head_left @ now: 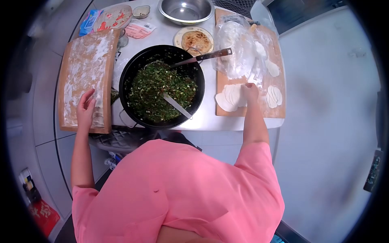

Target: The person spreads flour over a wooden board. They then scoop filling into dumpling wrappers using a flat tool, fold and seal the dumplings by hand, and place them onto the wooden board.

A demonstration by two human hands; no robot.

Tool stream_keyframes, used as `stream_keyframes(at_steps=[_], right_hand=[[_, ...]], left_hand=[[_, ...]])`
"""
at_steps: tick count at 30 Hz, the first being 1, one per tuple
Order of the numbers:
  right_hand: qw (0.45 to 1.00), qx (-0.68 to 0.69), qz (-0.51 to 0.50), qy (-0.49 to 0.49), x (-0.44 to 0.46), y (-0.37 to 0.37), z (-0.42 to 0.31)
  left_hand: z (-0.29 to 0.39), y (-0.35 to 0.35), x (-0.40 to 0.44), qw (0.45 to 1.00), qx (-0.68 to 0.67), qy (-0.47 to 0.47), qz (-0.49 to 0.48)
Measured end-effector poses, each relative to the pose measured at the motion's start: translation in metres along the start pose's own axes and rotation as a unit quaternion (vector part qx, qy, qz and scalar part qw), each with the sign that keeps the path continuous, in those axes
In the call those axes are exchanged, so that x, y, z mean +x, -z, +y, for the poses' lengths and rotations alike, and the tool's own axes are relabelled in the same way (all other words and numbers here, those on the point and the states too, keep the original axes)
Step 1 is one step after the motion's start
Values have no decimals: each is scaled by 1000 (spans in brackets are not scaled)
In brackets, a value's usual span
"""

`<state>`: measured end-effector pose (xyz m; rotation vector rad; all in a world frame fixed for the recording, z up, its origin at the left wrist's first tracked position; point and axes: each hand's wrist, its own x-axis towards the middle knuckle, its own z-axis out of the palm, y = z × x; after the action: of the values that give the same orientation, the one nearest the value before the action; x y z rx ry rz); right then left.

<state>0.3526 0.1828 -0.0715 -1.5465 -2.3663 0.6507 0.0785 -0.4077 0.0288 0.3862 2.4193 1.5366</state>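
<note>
My left hand [86, 108] is over the lower part of the floured wooden board [77, 69] on the left, fingers apart and holding nothing. On the right board [223, 81], my right hand [251, 92] has its fingers pinched at the right end of a fanned row of thin white dough rounds [230, 98]. Another small stack of rounds [274, 97] lies to the right of that hand. Between my hands sits a big black pan [122, 87] of chopped green filling [158, 89], with a wooden-handled utensil [202, 56] and a flat metal one [177, 106] in it.
Behind the pan are a plate with a browned flatbread [196, 41] and a steel bowl [186, 10]. A clear plastic bag [233, 48] covers part of the right board. At the back left are a tray [113, 18], a small dish [141, 11] and a pink-white packet [139, 29].
</note>
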Motion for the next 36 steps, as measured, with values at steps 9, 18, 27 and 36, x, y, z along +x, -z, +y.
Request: stream_keyframes(at_steps=[9,18,27,36], right_hand=[[987,-30,17,159,-13,13,11],[980,144,41,134,-67,33,5],[829,494,-230,127,-152,97,-91],[864,220,-208,403,-205,39,-175]], left_hand=[[22,-31,-47,999,-34,6,15],[71,-94,-75,996,-71,-41,-28],[126,-222,-84,880,-389,112,-248],[85,-204,-85,771,-428,276,-383]])
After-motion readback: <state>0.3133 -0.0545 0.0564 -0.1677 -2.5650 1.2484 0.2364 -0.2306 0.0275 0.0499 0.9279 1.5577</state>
